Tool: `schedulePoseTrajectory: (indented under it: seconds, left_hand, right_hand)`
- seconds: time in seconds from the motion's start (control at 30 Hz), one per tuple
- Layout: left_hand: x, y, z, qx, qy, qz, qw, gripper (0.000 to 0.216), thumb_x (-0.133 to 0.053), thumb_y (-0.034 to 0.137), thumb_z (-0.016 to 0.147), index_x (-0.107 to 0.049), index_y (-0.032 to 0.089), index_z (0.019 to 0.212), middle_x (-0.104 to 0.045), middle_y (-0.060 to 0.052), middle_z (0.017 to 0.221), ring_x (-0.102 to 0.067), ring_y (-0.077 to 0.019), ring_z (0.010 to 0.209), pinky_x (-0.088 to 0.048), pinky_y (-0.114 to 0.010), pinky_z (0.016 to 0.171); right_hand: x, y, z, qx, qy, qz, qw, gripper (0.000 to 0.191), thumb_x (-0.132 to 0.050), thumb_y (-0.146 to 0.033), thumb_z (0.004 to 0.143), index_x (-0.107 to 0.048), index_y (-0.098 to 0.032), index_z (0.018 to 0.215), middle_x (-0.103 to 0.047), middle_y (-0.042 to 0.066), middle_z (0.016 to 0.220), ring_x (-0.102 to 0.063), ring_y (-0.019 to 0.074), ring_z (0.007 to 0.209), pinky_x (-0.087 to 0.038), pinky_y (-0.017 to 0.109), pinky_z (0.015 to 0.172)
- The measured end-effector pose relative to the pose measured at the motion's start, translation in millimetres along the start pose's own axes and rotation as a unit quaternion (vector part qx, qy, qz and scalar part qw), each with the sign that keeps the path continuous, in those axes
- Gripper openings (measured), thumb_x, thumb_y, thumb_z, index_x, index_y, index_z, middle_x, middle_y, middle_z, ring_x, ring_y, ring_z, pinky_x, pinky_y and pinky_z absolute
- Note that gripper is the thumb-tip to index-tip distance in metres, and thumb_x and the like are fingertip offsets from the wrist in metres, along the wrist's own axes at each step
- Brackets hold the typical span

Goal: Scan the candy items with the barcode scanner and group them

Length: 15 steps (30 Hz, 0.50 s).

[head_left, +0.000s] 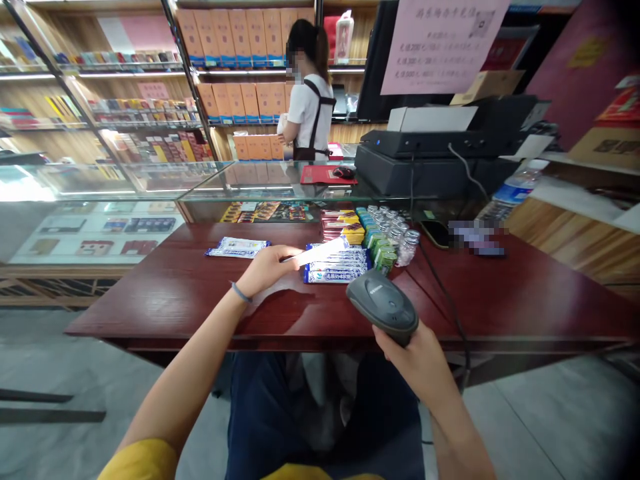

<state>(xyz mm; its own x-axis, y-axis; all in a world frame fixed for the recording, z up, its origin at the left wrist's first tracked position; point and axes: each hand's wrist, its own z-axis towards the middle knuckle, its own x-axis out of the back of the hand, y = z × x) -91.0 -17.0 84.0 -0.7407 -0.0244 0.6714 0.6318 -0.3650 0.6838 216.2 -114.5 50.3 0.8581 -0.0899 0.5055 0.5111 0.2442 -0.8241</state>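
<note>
My left hand (266, 270) is closed on the end of a slim candy packet (325, 251), which catches bright light and tilts up to the right. Beneath it lies a row of blue-and-white candy packets (336, 275) on the dark red desk. My right hand (423, 360) grips a black barcode scanner (383, 303) from below, its head towards the packets. Left of my left hand rest more blue-and-white packets (237, 248). Behind the row are red and yellow packs (345, 227), green and teal packs (383, 250) and several clear bottles with silver caps (409, 247).
A phone (435, 234) and a water bottle (517, 187) are at the right of the desk (200, 310). A black cable (443, 287) runs across it. Beyond stand a glass counter (215, 190), a register (430, 170) and a person (313, 100) by the shelves.
</note>
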Motion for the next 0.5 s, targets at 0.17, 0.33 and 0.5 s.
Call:
schedulePoseTrajectory:
  seconds: [0.17,0.33,0.5]
  left_hand:
    - [0.1,1.4,-0.9,-0.006,-0.007,-0.005,1.0,0.031,-0.061,0.041,0.089,-0.081,0.021,0.101,-0.081,-0.002,0.099,-0.071,-0.0241,0.094,-0.051,-0.03,0.089]
    - [0.3,0.7,-2.3,0.011,-0.007,-0.041,0.999,0.033,-0.063,0.042,0.089,-0.08,0.022,0.108,-0.08,-0.002,0.11,-0.071,-0.0255,0.102,-0.051,-0.032,0.093]
    - [-0.7,-4.4,-2.3,0.015,-0.014,-0.074,0.997,0.033,-0.065,0.042,0.09,-0.077,0.021,0.112,-0.078,-0.004,0.11,-0.071,-0.0232,0.098,-0.051,-0.032,0.09]
  right_hand:
    - [-1.1,2.7,-1.4,0.0,0.018,0.006,1.0,0.016,-0.068,-0.033,0.082,-0.069,-0.023,0.095,-0.057,-0.005,0.045,-0.066,0.0217,0.055,-0.048,0.029,0.053]
    - [-1.6,5.3,-1.0,-0.002,0.016,0.023,1.0,0.027,-0.068,-0.036,0.085,-0.069,-0.021,0.107,-0.058,-0.005,0.047,-0.064,0.0208,0.052,-0.048,0.029,0.053]
    - [-2.0,9.2,-1.8,-0.007,0.02,0.029,0.999,0.031,-0.069,-0.036,0.085,-0.07,-0.021,0.111,-0.06,-0.005,0.049,-0.063,0.0204,0.052,-0.048,0.03,0.055]
